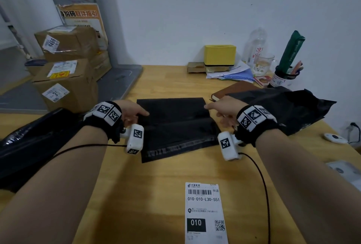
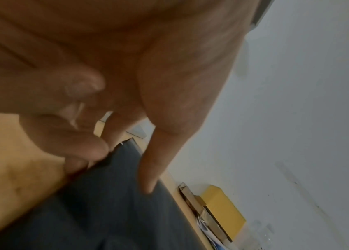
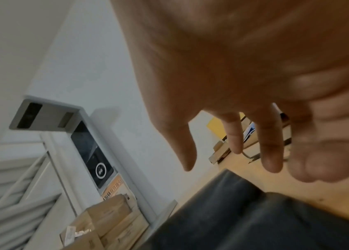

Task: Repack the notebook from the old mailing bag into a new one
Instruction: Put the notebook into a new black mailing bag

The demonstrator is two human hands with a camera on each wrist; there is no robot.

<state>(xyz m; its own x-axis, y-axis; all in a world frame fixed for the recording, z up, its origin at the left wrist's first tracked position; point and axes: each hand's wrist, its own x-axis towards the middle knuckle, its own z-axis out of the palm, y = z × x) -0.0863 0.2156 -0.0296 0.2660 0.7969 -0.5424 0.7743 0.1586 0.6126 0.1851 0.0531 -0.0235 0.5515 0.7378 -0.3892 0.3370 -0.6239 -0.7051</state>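
Flat black mailing bag point(image 1: 175, 124), folded across its middle, lies at the centre of the wooden counter point(image 1: 166, 175), adhesive strip along its near edge. Left hand point(image 1: 130, 111) at the bag's left edge: in the left wrist view the thumb lies on top of the bag and curled fingers point(image 2: 88, 147) meet the edge from below, a pinch on the plastic. Right hand point(image 1: 222, 109) at the bag's far right corner, forefinger tip touching that corner in the head view; the right wrist view shows its fingers point(image 3: 269, 152) spread and straight above the bag, gripping nothing. Brown notebook point(image 1: 234, 89) lies toward the far right of the counter, partly under a crumpled black bag point(image 1: 293, 110) that runs to the right edge. White shipping label point(image 1: 205, 212) lies flat at the near edge, printed 010-010-L30-551. Yellow box point(image 1: 219, 55), papers and a pen cup point(image 1: 283, 79) stand along the far edge against the wall. Cardboard parcels point(image 1: 66, 71) are stacked beyond the counter's left side.
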